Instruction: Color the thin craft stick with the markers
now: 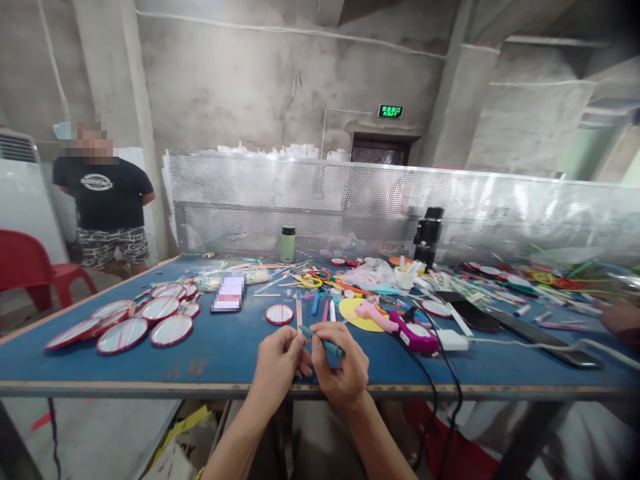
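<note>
My left hand is closed on a thin, flat wooden stick that points away from me over the table's front edge. In my right hand is a teal marker, gripped like a pen, its tip close to the stick at my left fingertips. Just beyond my hands lies a small round disc with a red rim. To the right of it, a blue marker and a white pen lie on the blue table. The fingers partly hide the stick's near end.
Several red-rimmed discs pile up at left, near a phone. A pink and purple corded tool lies at right by a yellow disc. Behind stand a green bottle and a black flask. A person stands far left.
</note>
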Tool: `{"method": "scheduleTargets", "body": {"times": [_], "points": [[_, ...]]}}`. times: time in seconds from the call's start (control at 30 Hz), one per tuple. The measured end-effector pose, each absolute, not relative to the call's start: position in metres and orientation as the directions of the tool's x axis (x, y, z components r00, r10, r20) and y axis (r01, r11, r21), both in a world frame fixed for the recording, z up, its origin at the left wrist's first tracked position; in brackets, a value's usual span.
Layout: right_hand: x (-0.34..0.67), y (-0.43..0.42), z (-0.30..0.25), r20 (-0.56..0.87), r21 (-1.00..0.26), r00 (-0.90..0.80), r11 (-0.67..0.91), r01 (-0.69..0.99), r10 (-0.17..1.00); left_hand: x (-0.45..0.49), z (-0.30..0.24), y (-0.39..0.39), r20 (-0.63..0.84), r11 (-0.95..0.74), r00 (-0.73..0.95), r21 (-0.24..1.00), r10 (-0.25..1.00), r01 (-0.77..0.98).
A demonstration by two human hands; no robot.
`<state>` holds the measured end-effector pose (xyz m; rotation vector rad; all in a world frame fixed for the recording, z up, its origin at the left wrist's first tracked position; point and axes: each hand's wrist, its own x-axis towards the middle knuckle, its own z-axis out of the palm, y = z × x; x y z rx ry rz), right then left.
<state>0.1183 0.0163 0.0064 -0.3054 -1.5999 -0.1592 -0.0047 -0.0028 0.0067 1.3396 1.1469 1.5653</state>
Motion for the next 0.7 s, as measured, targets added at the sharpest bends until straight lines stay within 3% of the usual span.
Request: {"method": "scheduleTargets", "body": {"times": [0.7], "points": [[0.119, 0.0184, 0.0052, 0.995, -0.084, -0.022, 0.955, 0.284, 0.095, -0.0064, 0.0026, -0.0019, 0.309, -0.31, -0.142, 0.951, 0.941, 0.014]]}}
